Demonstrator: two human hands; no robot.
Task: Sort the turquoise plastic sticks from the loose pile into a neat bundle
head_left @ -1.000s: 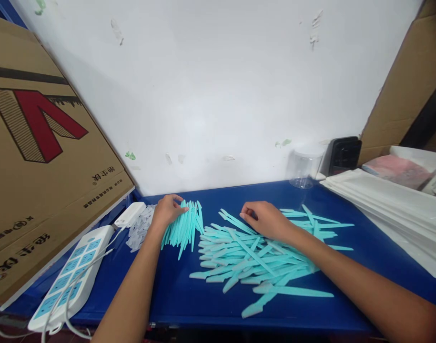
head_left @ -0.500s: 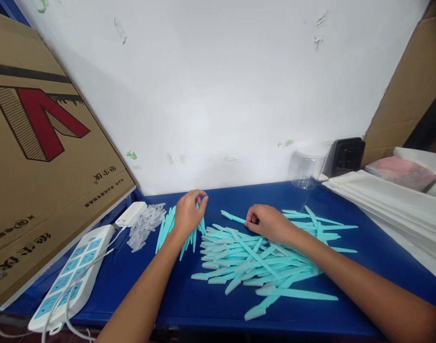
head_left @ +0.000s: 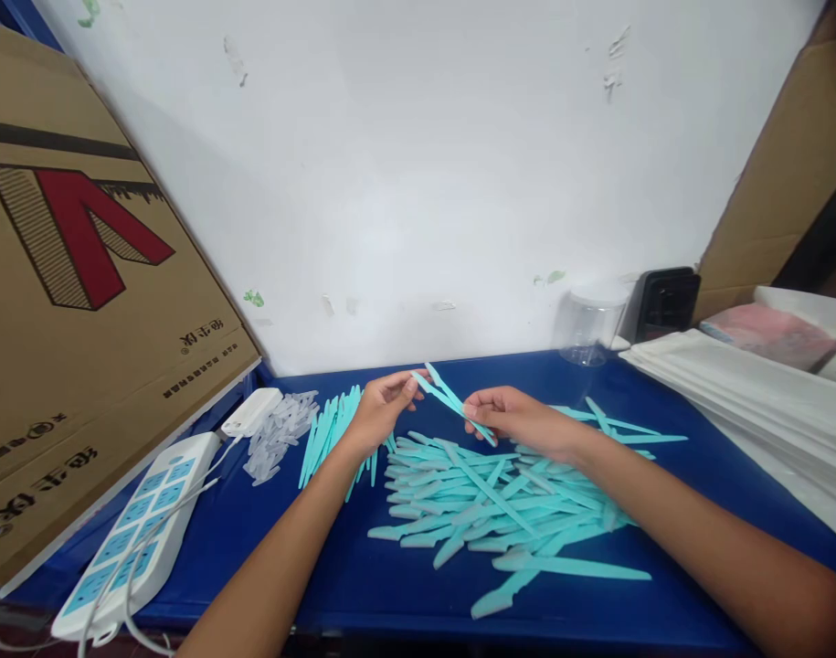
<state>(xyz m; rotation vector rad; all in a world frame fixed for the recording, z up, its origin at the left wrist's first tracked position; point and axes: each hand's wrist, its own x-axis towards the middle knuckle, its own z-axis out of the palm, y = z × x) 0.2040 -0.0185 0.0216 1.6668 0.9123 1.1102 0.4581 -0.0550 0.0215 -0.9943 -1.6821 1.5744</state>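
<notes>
Two turquoise eyebrow razors (head_left: 446, 395) are held up over the table, spread in a narrow V. My right hand (head_left: 510, 416) is closed on their handle ends. At the head of the nearer razor, the thumb and fingers of my left hand (head_left: 385, 407) pinch the tip. Below my right hand lies a large loose pile of the same razors (head_left: 486, 498), heads mostly to the left. A smaller, neater row of razors (head_left: 332, 429) sits beside my left hand, partly hidden by it. Left of that is a heap of small clear plastic caps (head_left: 280, 434).
A white power strip (head_left: 140, 530) with cables and a white adapter (head_left: 251, 411) lie on the blue table (head_left: 363, 594) at left, by a big cardboard box (head_left: 102, 366). At the back right stand a clear jar (head_left: 591, 324), a black object (head_left: 666, 304) and stacked white sheets (head_left: 733, 393).
My right hand has lifted the razors off the table and tilted them up to the left. My left hand has moved right from the small row to meet their heads.
</notes>
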